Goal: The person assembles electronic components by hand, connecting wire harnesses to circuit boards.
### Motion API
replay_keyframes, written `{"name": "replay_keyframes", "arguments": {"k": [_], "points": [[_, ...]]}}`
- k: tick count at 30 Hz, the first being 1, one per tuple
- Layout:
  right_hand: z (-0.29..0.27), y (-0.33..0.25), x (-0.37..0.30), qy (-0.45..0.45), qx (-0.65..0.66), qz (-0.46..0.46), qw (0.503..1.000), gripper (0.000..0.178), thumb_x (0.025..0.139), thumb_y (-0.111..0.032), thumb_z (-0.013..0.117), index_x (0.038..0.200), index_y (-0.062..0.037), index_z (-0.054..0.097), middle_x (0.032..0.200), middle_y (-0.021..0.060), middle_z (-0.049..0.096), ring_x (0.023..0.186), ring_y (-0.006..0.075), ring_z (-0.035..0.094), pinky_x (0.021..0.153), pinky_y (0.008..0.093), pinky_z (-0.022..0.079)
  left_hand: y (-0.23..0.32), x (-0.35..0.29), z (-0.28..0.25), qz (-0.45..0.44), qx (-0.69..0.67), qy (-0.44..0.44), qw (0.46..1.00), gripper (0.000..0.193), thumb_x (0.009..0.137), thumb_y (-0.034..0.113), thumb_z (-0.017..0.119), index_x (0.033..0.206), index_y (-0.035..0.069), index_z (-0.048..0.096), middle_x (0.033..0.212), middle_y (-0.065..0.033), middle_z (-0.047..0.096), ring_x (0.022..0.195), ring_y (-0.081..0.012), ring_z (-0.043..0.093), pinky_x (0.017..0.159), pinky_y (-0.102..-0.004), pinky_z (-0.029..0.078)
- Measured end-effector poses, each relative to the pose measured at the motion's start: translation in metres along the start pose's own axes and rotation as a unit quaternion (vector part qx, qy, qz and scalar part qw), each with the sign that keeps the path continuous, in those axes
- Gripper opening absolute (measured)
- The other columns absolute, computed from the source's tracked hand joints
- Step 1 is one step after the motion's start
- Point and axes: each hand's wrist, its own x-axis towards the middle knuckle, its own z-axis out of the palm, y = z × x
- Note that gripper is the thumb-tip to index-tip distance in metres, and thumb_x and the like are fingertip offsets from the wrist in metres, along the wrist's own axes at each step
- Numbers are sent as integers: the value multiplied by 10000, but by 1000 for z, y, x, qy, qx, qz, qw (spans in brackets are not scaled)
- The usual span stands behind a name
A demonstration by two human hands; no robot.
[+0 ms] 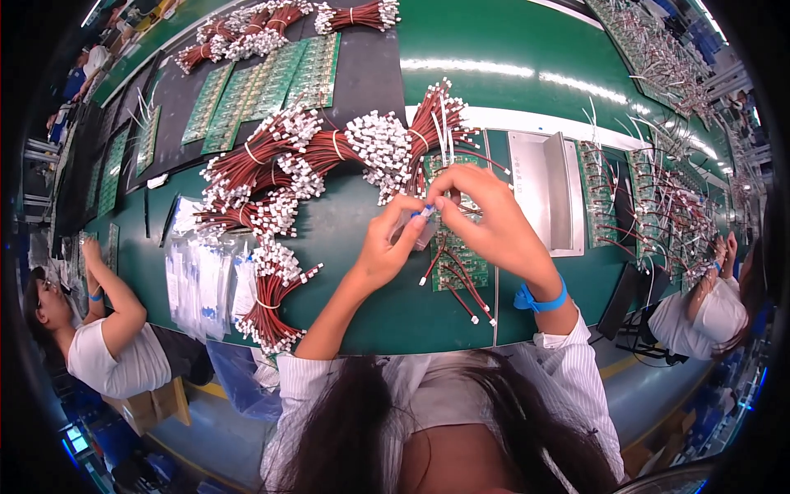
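My left hand (388,240) and my right hand (484,216) meet over the middle of the bench, fingertips pinched together. Between them is a small blue-and-white piece (427,211), mostly covered by the fingers, so its exact kind cannot be made out. Under the hands lies a green circuit board panel (448,276), with red-and-black wires (461,290) ending in white connectors running off its near end. White strips (445,132) rise at the panel's far end. A blue band circles my right wrist.
Bundles of red-and-black wire harnesses (336,146) curve around the left side. Plastic bags of white strips with blue ends (197,276) lie near the front left edge. A metal fixture (543,193) stands right of the panel, before wired boards (597,189). People work at both sides.
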Motion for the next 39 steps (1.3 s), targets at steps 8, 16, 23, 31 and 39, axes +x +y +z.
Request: {"name": "replay_keyframes", "arguments": {"k": [8,16,23,31,39], "points": [[-6,-3,-2,-31,-20,25,999,112,728,-24,661,787,15,574,754,81,574,665,190,539,614,291,435,8,2,3,43,4,41,998,77,885,88,534,917,18,532,678,-12,549,579,-56,505,510,-209,402],[-10,-3,-1,15,83,52,995,96,776,2,625,865,34,636,751,93,617,687,151,597,628,259,472,10,3,-1,-6,-15,35,999,88,874,77,548,921,11,583,677,-2,568,557,-42,502,488,-193,388],[-18,-12,2,-1,394,172,903,151,859,-42,554,886,88,625,762,132,624,661,169,619,600,270,530,10,2,3,33,15,97,995,61,853,33,563,898,7,596,701,-25,594,536,-51,513,470,-208,400],[-29,-11,0,-21,372,188,909,185,888,-91,517,859,72,598,683,99,603,577,140,598,532,251,514,6,8,-8,351,292,213,864,201,739,-69,614,928,1,610,618,-79,518,481,-180,480,434,-265,375],[-26,-18,-7,-124,336,202,911,107,854,-54,569,851,48,600,709,70,605,565,95,580,501,198,477,8,10,-20,459,406,199,765,391,541,-83,635,922,4,616,614,-61,484,494,-200,460,419,-282,352]]}}
